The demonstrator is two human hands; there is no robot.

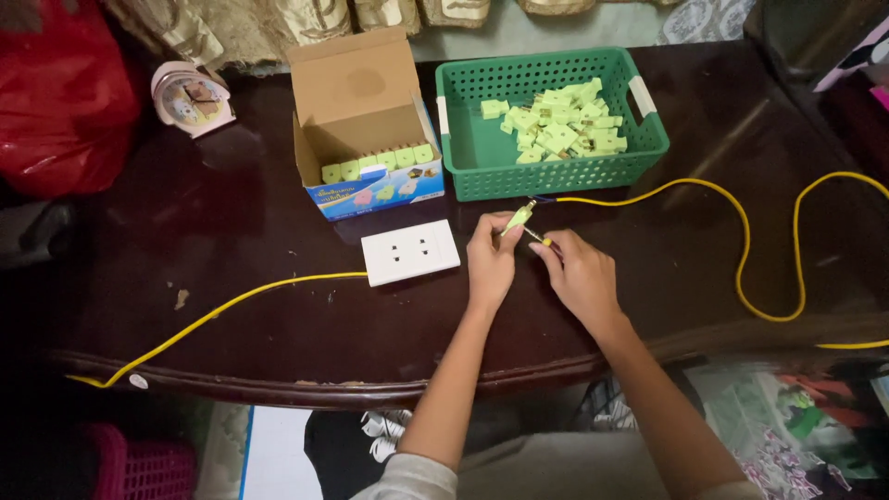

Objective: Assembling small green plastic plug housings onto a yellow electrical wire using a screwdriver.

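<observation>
Pale-green plastic, the plug sat pinched in the left hand just in front of the green basket, at the yellow cable end. The right hand pinched a small yellow-tipped tool against it. The plug looked light, rigid and smooth, best gripped by its flat sides; the cable looked limp.

Across my dark wooden table, a pink alarm clock is sitting at upper left beside a red plastic bag, an open cardboard box is standing left of centre, and a pink basket is lying at lower left.
</observation>
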